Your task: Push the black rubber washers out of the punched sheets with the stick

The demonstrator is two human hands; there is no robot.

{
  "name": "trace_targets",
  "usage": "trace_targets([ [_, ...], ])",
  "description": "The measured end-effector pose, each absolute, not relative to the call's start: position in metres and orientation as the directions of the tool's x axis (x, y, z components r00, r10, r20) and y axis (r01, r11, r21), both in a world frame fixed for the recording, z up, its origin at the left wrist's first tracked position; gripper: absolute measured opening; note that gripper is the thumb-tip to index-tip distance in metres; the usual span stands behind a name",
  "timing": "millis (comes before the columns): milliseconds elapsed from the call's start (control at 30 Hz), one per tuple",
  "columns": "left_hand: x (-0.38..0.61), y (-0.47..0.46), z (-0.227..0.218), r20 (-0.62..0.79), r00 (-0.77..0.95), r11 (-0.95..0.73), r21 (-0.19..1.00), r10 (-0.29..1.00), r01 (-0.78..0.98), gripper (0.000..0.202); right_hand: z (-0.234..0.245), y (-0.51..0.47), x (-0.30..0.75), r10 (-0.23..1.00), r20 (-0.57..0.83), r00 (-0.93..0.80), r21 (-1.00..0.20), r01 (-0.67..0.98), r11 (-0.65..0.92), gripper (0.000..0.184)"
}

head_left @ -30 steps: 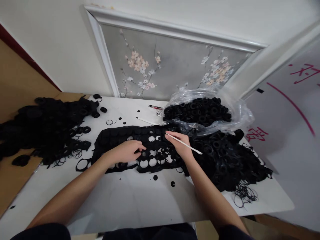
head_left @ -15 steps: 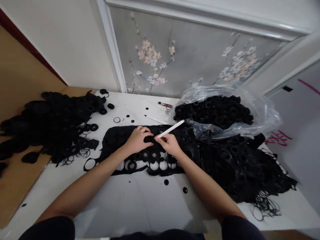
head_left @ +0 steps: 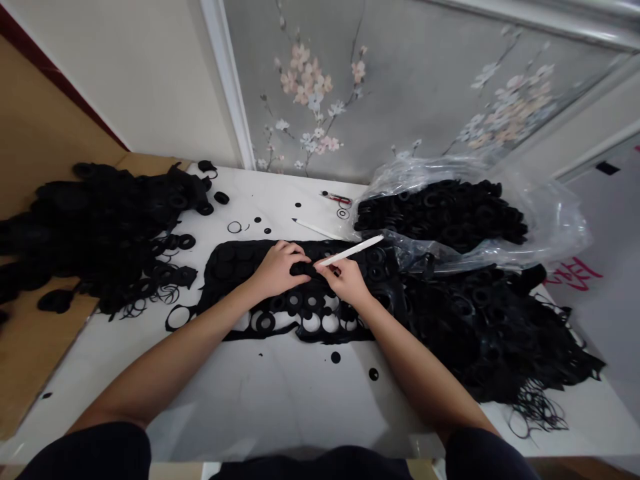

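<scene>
Pinching a white pencil-like stick [head_left: 356, 249] in the right hand [head_left: 347, 280], slanted over a perforated black sheet [head_left: 227, 267] on the white table [head_left: 280, 387]. Gripping a dark piece [head_left: 301, 269] between thumb and fingers of the left hand [head_left: 280, 269], midway along the sheet — hard to tell whether loose. Beyond, to the right — black rings [head_left: 445, 215] in a clear plastic bag [head_left: 560, 217].

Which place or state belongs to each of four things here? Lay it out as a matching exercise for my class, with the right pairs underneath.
Column one:
1. right hand
2. clear plastic bag
3. perforated black sheet
4. tangle of thin black loops

Column two:
A. partly covered by the left hand
B. at the front edge of the right-hand black pile
C. holding a white pen-shaped tool
D. containing many black rings

Right pairs: 1-C, 2-D, 3-A, 4-B
</scene>
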State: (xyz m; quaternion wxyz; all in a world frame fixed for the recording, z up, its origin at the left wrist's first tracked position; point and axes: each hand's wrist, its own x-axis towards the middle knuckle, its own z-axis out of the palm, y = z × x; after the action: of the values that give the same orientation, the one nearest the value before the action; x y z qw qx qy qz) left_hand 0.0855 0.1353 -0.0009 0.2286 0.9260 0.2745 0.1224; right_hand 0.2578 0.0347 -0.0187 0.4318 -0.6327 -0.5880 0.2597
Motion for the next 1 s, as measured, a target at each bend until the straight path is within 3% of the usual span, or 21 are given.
trace_targets([
  [200, 0.086, 0.136, -0.001, 0.091, 0.822, -0.744, 0.491, 0.562, 0.454, 0.031, -0.016, 0.031, 0.256, 0.925, 0.379, 0.025, -0.654, 0.715, 0.249, 0.019],
  [600, 0.087, 0.134, 0.001, 0.082, 0.82, -0.738, 0.493, 0.566, 0.461, 0.032, -0.022, 0.027, 0.253, 0.918, 0.396, -0.029, -0.593, 0.755, 0.28, 0.021],
  [833, 0.088, 0.134, -0.002, 0.079, 0.808, -0.728, 0.492, 0.584, 0.478, 0.027, -0.022, 0.023, 0.251, 0.89, 0.423, -0.172, -0.332, 0.884, 0.329, 0.025],
  [1000, 0.089, 0.133, -0.004, 0.055, 0.786, -0.696, 0.504, 0.616, 0.511, 0.023, -0.021, 0.023, 0.246, 0.88, 0.441, -0.175, -0.308, 0.892, 0.331, 0.026],
])
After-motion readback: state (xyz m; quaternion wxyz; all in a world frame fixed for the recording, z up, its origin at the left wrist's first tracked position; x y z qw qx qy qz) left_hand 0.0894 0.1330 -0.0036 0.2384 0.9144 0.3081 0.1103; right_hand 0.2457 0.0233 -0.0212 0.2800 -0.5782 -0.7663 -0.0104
